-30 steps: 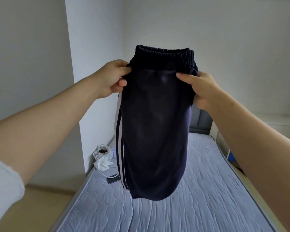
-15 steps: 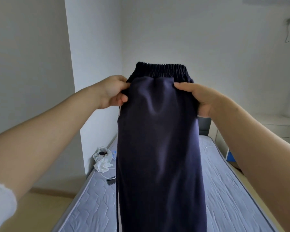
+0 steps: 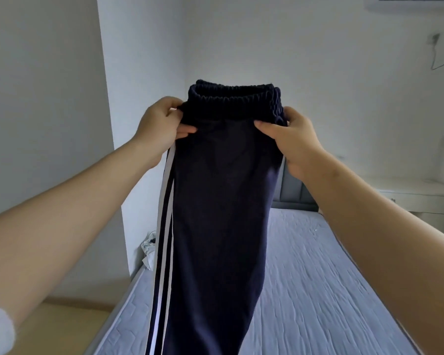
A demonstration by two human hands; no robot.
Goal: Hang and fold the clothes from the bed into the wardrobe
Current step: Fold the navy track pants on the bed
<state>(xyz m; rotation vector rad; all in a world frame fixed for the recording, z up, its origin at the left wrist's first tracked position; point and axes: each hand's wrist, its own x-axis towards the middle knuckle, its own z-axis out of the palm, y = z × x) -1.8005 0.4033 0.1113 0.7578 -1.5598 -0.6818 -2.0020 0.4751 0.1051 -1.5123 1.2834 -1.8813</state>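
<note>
Dark navy trousers (image 3: 221, 201) with an elastic waistband and white side stripes hang in the air in front of me, above the bed. My left hand (image 3: 162, 126) pinches the left side just under the waistband. At the right side of the waistband, my right hand (image 3: 290, 139) grips the cloth. The legs hang straight down past the bottom of the view, so the hems are hidden. The wardrobe is out of sight.
Below lies a bed with a bare grey quilted mattress (image 3: 318, 290). A crumpled white cloth (image 3: 148, 249) lies at its far left edge by the wall corner. A white drawer unit (image 3: 431, 201) stands at the right, and a dark headboard (image 3: 292, 190) is behind the trousers.
The trousers, folded up a second ago, have dropped open to full length. Both hands stayed at the waistband and shifted their hold; the white side stripes now show on the left.
</note>
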